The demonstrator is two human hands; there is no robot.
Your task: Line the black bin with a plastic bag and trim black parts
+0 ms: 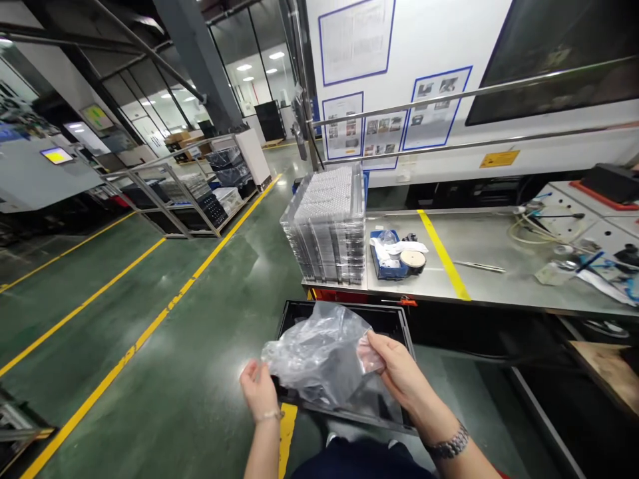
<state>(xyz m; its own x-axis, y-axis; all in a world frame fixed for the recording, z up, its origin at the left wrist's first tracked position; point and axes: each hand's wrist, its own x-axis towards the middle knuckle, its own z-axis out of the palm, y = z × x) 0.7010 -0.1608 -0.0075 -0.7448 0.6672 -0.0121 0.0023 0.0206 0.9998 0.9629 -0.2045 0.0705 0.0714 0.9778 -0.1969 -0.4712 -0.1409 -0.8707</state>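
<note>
A crumpled clear plastic bag (319, 352) is held between both hands above a black plastic crate (394, 319). My left hand (258, 389) grips the bag's lower left edge. My right hand (397, 369), with a metal watch on its wrist, pinches the bag's right side. The crate sits low in front of me, below the edge of a steel workbench (479, 266).
A tall stack of clear trays (329, 226) stands on the bench's left end, beside a blue box (387, 259) and a tape roll (413, 261). Cables and tools lie at the right. Green floor with yellow lines spreads left; metal racks (184, 193) stand farther back.
</note>
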